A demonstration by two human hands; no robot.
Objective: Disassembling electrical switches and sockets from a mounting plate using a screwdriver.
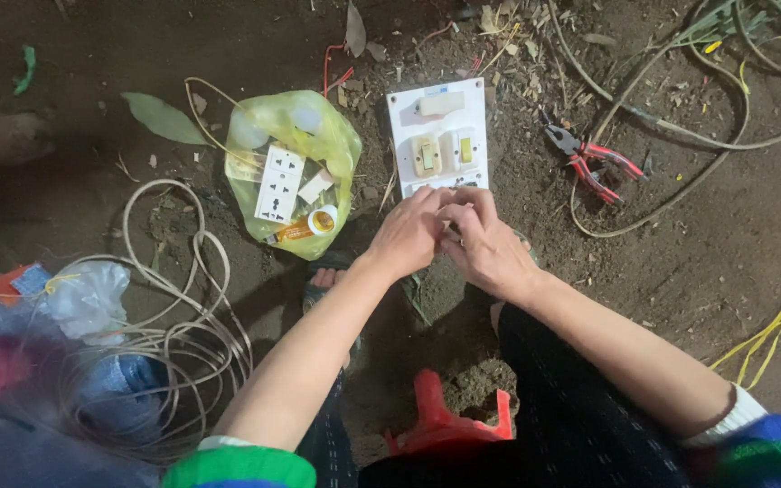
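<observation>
Head view: both hands bunched at the near edge of a white switch board on the dirt

Starting from the grip itself: the left hand (pixel 409 237) and right hand (pixel 483 242) are pressed together, fingertips meeting right at the near short edge of the white switch board (pixel 438 136). Fingers on both look curled in and pinched on something small at that edge, but whatever it is sits hidden under the knuckles, so I can't tell what they're clamped on, or whether it's just the board's rim.

The board lies flat on the ground (pixel 698 271), long axis running straight away from the person, so it extends from the fingertips toward the far side. Neither hand is really nearer; they share the same edge, left on the left half, right on the right half.

Going outward: red-handled pliers (pixel 589 161) lie on the dirt just right of the board, apart from it, closer to the right hand. Left of the board there's a yellow-green plastic bag (pixel 305 167), lying open, holding a white socket plate (pixel 279 184), a small orange tube (pixel 305 228) near its mouth, and a couple of pale round bits I can't make out. Further left, a loose coil of pale cable (pixel 174 307).
</observation>
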